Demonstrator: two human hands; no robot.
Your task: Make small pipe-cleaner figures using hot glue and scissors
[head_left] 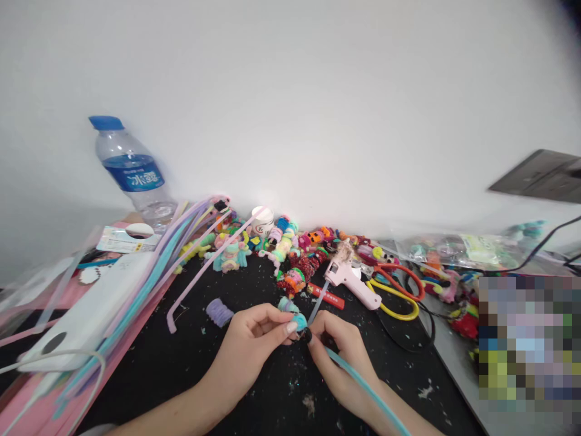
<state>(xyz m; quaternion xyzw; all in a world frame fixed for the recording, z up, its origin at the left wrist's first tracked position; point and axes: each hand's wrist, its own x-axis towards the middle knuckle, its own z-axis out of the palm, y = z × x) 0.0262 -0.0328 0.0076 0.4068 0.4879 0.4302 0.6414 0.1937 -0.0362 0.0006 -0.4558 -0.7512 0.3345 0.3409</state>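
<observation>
Turquoise in colour, a small fuzzy coil was found between the hands, above the black table. It was pinched by the nearly closed left hand, apparently for steadiness. A fuzzy stem was gripped by the curled right hand; whether it was joined to the coil could not be told. The glue gun was laid just beyond, presumably for easy reach.
</observation>
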